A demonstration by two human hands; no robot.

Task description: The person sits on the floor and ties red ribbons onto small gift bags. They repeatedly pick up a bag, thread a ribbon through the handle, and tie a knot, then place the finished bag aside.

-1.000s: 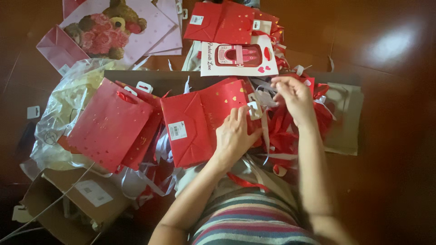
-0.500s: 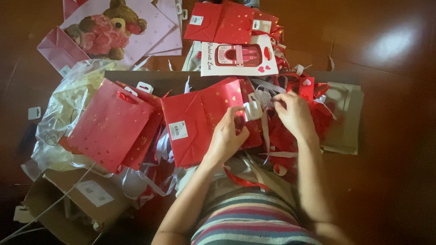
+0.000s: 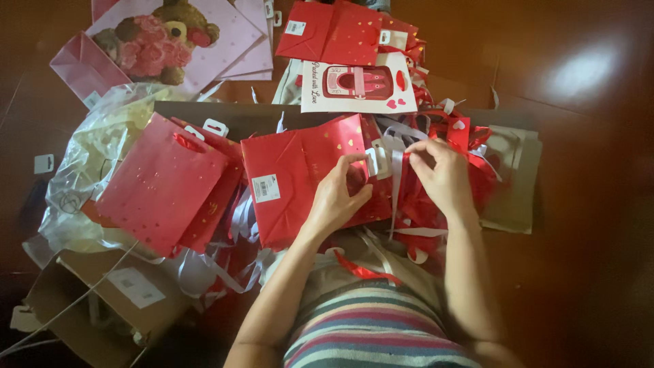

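Note:
A flat red gift bag [image 3: 296,180] with small gold hearts and a white sticker lies in front of me. My left hand [image 3: 339,197] rests on its right end, fingertips pinching the white hang tag [image 3: 376,161] at the bag's top edge. My right hand [image 3: 443,174] pinches a red ribbon handle [image 3: 417,158] just right of the tag, over a heap of red and white ribbons [image 3: 436,204]. The two hands are close together.
More red gift bags [image 3: 167,184] lie stacked at left over a clear plastic wrapper [image 3: 82,170]. Pink teddy-bear bags [image 3: 170,37] and further red bags [image 3: 334,31] lie farther away. A cardboard box [image 3: 102,300] sits near left. A grey flat sheet [image 3: 511,184] lies at right on brown floor.
My right hand has come down and left from the raised ribbon to the bag's top edge. My left hand has slid up the bag onto the white tag.

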